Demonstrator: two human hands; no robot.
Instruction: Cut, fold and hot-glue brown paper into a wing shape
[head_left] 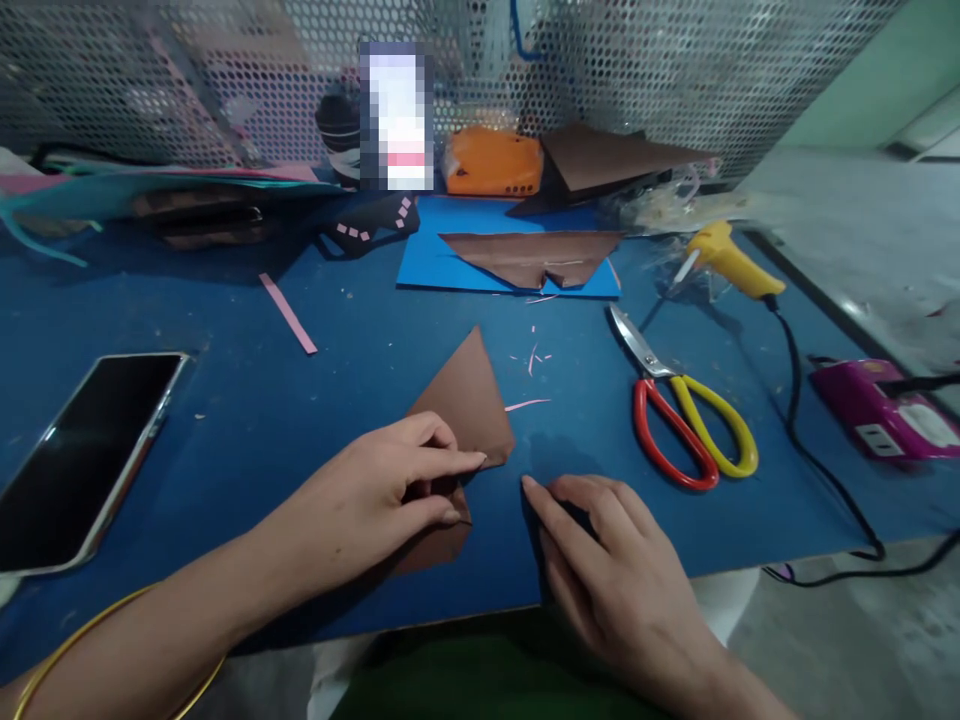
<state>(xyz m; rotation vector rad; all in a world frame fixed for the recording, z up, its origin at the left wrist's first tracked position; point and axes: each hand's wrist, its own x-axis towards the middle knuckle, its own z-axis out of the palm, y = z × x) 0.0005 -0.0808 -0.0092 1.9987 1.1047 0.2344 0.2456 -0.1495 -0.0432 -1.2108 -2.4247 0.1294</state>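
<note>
My left hand (390, 480) is closed on a folded piece of brown paper (480, 390), its index finger and thumb resting along the fold. The paper's pointed end faces away from me, and a lower flap shows beneath the thumb; my hand covers the middle. Just right of the paper, my right hand (615, 560) rests at the table's front edge. Its index finger reaches toward the paper without touching it, the other fingers are loosely bent, and it holds nothing visible. Thin pink paper scraps (532, 358) lie beyond the paper.
Scissors (654, 370) and a yellow glue gun (735, 262) with a black cord lie right, near a purple power strip (870, 410). A phone (97, 450) lies left, beside a pink strip (289, 315). Behind are a brown cut shape (525, 258) on blue card and an orange packet (493, 160).
</note>
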